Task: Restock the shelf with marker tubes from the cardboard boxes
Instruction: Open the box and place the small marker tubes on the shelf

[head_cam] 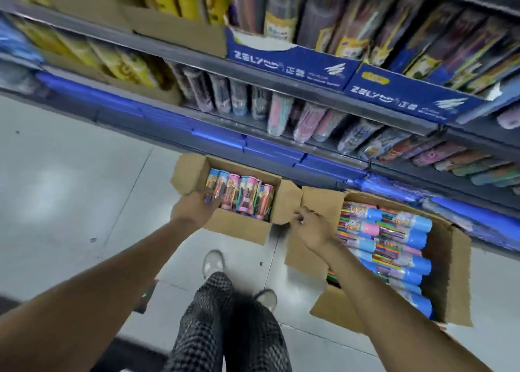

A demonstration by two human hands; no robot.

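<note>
Head view: left hand [194,207] at the near-left corner of the smaller cardboard box [239,228], fingers curled over the rim and apparently round the end of a marker tube [213,187]; blurred, so hard to say whether gripping tube or cardboard. Right hand [311,226] between the two boxes, fingers loosely bent near a flap [289,202] of the smaller box, seemingly holding nothing; whether touching the flap, cannot tell.

Just beyond the left fingers, a row of pink and blue tubes lying side by side. Right of the right hand, the larger cardboard box [453,259] with longer blue-capped tubes [394,242] stacked flat. Above both hands, the shelf [281,90] with tubes already leaning in rows.

Probably light, stiff plastic cylinders with smooth, slippery walls; likely to roll and to slide from a loose pinch. Best taken round the middle of the barrel, or several at once, not by the cap, which may pull off.
</note>
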